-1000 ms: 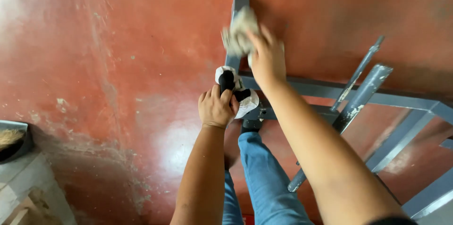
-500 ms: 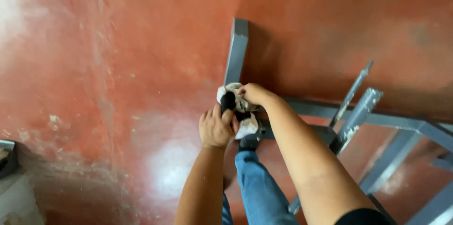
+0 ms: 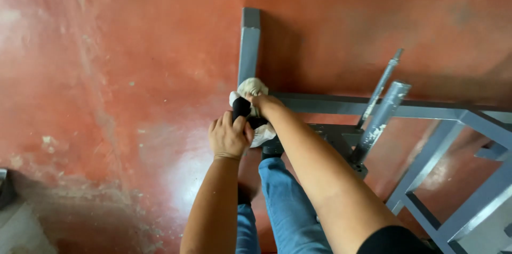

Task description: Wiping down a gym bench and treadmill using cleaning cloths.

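Head view looks straight down on a person standing over a grey metal frame [image 3: 373, 107] on a red floor [image 3: 106, 73]. Left hand [image 3: 229, 138] is clenched around a small black bottle [image 3: 241, 108], fingers wrapped about its lower body, its top pointing away from the person. Right hand [image 3: 265, 103] presses a pale rag [image 3: 250, 87] against the bottle's top; its fingers are curled into the cloth, though how firmly they grip cannot be told. Part of the rag hangs below the hands, just over a dark shoe [image 3: 272, 150]. Both hands meet above the corner where the frame's upright bar [image 3: 249, 46] joins the long rail. Two grey tubes [image 3: 381, 110] lean against the frame to the right, well apart from the hands. Blue trousers [image 3: 288, 206] show below. Judgement: the step in hand appears to be loading the rag from the bottle. Any next stroke would call for a steady bottle, kept upright enough not to spill, and the rag carried to the bar without trailing on the floor.
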